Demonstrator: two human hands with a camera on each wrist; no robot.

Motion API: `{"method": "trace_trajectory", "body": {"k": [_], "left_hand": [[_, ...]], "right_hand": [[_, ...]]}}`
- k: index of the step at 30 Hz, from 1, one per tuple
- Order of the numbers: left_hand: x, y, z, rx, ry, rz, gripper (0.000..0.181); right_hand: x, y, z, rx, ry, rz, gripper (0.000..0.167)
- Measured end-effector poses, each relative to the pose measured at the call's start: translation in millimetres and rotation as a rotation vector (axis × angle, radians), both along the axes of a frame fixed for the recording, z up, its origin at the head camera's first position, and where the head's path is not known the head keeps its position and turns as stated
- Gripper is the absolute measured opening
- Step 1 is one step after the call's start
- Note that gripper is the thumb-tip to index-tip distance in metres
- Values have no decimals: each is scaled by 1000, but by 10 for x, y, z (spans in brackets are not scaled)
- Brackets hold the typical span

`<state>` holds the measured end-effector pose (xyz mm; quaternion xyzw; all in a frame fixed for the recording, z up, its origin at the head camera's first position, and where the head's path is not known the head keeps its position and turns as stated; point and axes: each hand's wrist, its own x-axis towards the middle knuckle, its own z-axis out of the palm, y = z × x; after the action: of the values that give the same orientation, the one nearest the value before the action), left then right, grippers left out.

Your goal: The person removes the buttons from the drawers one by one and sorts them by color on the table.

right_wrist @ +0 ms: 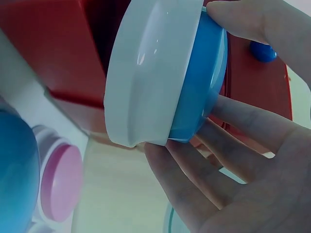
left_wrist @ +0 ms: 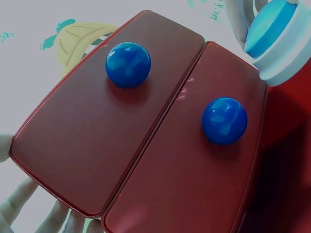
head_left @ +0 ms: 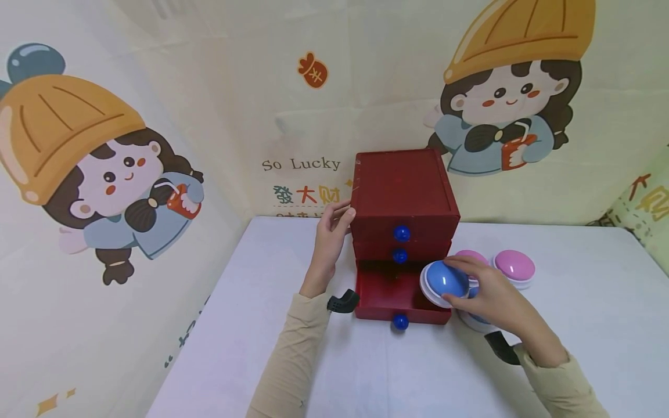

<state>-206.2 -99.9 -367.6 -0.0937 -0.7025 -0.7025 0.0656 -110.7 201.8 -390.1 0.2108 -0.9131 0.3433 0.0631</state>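
A dark red cabinet (head_left: 405,183) with three drawers and blue round knobs stands near the back of the table. Its bottom drawer (head_left: 384,290) is pulled out; the upper two are closed. My left hand (head_left: 332,235) rests against the cabinet's left side, fingers along the side wall. Between thumb and fingers, my right hand (head_left: 493,296) holds a round white container with a blue domed lid (right_wrist: 150,73), tilted above the right part of the open drawer. In the left wrist view that container (left_wrist: 279,43) shows at the upper right, past the knobs.
Right of the cabinet stand two pink-lidded containers, one (head_left: 514,266) fully seen and another (head_left: 470,255) partly behind my right hand. Another blue-lidded container (head_left: 478,319) sits beside the drawer, mostly covered by the hand. A printed cloth (head_left: 387,93) hangs behind the white table (head_left: 261,348).
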Motion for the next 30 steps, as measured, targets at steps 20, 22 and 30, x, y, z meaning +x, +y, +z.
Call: {"method": "trace_trajectory", "body": {"k": [20,22,30], "left_hand": [[14,-3,9,-5,-11,-6,39],[12,-3,12,-6,-19,-8,40],[99,3,151,-21,-39,-23,42]], "right_hand": [[68,387,39,-4,-33,-82,71],[68,419,36,4,-43,-93,72],[88,549,17,17,-44,-125,70]]}}
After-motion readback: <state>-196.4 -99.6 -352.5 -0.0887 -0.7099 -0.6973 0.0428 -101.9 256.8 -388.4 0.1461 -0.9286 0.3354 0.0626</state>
